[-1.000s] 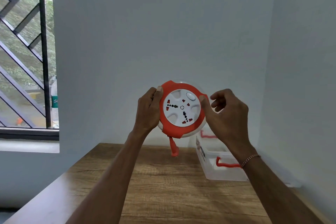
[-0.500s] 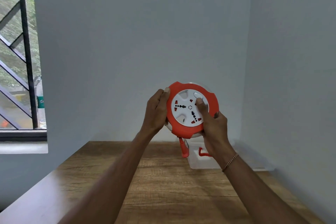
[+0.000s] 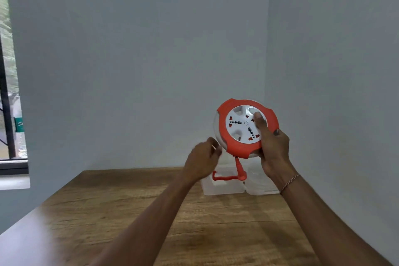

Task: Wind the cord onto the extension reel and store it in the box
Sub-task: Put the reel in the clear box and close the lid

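reel (image 3: 246,127): round orange-white plastic | right hand (image 3: 274,151) grip holds it | left hand (image 3: 201,158) loose

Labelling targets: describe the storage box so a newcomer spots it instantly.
Start at the wooden table and follow it to the far right corner where the walls meet. The box sits there, below the reel held in the right hand. It is the only clear plastic container, with a red handle.

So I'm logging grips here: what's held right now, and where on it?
The right hand holds the extension reel by its lower right rim, thumb on the white face. The left hand holds nothing.
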A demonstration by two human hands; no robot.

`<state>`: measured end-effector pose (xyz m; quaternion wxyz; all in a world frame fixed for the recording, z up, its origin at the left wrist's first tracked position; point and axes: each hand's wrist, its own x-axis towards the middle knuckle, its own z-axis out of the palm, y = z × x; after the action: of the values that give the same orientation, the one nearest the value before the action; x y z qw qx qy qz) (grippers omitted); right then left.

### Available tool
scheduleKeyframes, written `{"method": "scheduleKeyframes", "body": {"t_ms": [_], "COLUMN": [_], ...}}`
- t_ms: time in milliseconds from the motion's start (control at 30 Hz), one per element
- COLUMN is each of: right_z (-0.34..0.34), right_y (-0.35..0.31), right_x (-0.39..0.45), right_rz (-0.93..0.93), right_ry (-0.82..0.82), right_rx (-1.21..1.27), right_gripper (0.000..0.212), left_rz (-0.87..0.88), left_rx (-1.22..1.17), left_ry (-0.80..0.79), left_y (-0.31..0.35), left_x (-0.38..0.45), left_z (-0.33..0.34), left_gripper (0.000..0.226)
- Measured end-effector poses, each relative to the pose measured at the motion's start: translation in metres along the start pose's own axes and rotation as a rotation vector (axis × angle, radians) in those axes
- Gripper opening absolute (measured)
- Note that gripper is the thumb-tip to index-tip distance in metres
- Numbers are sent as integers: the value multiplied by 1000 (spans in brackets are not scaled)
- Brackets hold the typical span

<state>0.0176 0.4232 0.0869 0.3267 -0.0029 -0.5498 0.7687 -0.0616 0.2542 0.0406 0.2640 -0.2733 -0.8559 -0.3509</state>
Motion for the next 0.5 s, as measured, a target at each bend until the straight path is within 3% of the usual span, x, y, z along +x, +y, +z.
{"method": "scheduleKeyframes", "body": {"t_ms": [167,267,500], "right_z": [-19,-28,-32], "right_y": [-4,-4,-3], "right_x": [3,1,-5], "right_rz": [27,40,65], "right_ry": [27,29,18], "right_rx": [-6,-15,1], "right_gripper": [62,63,57], "left_rz": [66,109,73], "left_rx": [319,500,391], "left_ry": [-223,-207,-155], "left_y": [10,9,2], "left_x": [-11,-17,-28], "left_z": [39,48,25], "left_gripper": [48,52,48]}}
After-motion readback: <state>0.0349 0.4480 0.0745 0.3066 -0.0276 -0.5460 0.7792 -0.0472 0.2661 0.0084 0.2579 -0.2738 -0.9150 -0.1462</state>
